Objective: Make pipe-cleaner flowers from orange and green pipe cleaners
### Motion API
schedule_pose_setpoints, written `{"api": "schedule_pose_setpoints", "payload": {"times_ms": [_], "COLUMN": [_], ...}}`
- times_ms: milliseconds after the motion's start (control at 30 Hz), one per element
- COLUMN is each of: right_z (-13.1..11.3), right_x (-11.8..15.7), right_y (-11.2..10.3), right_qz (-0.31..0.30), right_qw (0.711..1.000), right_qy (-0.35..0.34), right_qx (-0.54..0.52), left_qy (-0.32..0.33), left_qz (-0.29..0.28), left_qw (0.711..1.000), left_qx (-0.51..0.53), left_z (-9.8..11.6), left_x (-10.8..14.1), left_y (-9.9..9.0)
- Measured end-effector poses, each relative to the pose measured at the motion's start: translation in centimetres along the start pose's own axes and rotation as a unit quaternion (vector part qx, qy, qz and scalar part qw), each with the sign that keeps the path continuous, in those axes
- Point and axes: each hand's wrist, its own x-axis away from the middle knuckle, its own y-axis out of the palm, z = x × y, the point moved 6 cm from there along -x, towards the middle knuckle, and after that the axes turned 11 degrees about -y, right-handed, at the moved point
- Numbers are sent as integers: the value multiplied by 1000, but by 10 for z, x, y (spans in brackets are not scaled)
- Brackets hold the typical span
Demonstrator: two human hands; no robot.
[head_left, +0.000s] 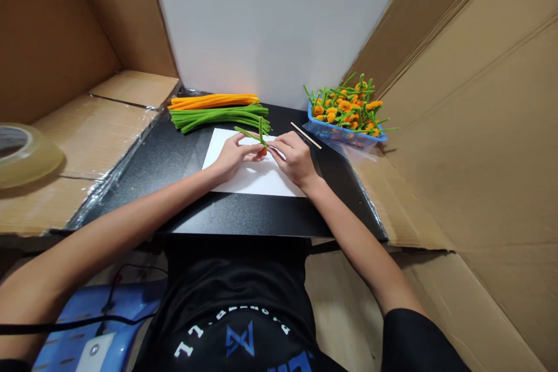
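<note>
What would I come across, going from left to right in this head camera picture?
Roll of clear tape → left hand → right hand → blue basket of pipe-cleaner flowers

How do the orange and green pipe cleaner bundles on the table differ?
The orange pipe cleaners lie farther back than the green pipe cleaners. The orange pipe cleaners form a thinner, tighter stack, while the green pipe cleaners form a thicker pile, with ends splaying at the right. Both are long, fuzzy stems lying flat on the black tabletop.
</note>
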Motion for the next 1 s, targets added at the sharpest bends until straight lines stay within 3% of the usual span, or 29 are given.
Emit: {"api": "schedule_pose_setpoints", "payload": {"times_ms": [267,667,867,1000], "right_z": [-12,-10,-12,-14], "right_x": [-3,-3,-4,-6], "right_y": [2,1,-2,-1], "right_qz": [-29,-4,-1,-10], "right_qw": [995,999,999,1000], "right_qy": [-72,-18,-24,0], "right_qx": [56,26,36,19], "left_qy": [16,33,34,64], "left_qz": [5,7,5,17], "left_qw": [1000,999,999,997], "left_qx": [10,7,0,-32], "left_z": [-2,4,5,10], "left_x": [1,3,2,9], "left_y": [-2,0,1,4]}}
